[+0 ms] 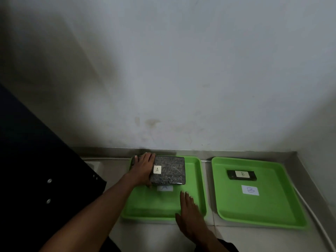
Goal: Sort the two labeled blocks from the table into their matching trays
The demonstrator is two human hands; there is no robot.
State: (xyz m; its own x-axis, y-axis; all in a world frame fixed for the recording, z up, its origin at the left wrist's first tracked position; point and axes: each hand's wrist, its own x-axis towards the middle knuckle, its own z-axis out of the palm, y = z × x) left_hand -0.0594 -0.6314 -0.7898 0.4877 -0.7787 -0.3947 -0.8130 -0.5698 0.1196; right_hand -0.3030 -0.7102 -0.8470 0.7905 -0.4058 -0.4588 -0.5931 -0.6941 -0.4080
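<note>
Two green trays lie side by side on a pale surface. The left tray (145, 206) carries a paper label "A", the right tray (254, 210) a label "B". A large dark block marked A (171, 171) sits at the far end of the left tray, and my left hand (143, 168) grips its left edge. A small dark block marked B (241, 175) lies in the far part of the right tray. My right hand (189, 215) rests flat with spread fingers on the near right corner of the left tray, holding nothing.
A grey-white wall (181, 79) rises right behind the trays, and another wall closes the right side. A dark panel with metal studs (36, 179) stands at the left. A metal ledge (236, 154) runs along the wall's foot.
</note>
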